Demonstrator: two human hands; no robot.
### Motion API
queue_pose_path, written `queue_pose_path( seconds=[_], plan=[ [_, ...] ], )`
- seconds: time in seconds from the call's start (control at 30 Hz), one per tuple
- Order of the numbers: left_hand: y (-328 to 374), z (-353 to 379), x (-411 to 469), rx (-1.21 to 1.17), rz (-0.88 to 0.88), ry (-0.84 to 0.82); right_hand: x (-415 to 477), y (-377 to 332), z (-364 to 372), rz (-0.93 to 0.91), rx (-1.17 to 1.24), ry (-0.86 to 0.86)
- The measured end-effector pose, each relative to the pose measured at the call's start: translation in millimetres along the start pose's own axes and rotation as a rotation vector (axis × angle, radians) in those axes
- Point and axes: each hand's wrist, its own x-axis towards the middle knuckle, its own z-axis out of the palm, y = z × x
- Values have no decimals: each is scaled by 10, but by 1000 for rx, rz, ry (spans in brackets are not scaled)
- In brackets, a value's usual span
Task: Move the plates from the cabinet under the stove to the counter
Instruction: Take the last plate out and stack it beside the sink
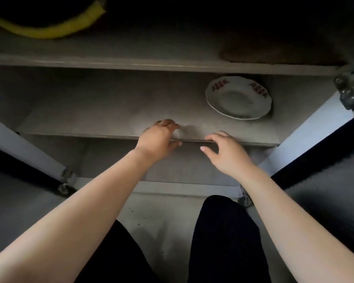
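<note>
plate: white scalloped ceramic plate with red rim motifs [239, 98] lay flat, far right on grey cabinet shelf [94, 111] | left hand [158, 139], right hand [226, 153] spread, empty at shelf's front edge | rigid, breakable, likely slick; grip by rim

A bendy yellow hose [55, 30] lies on the top grey shelf. Shiny metal hinges [353, 92] sit on the white door at the right.
</note>
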Motion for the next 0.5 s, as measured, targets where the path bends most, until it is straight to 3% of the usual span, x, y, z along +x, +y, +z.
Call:
queue_pose_path(
  seconds=[0.3,0.5],
  plan=[
    [35,129,257,14,14,-16,-28,250,-66,25,35,66],
    [44,252,370,87,52,-127,59,408,-216,25,37,167]
  ],
)
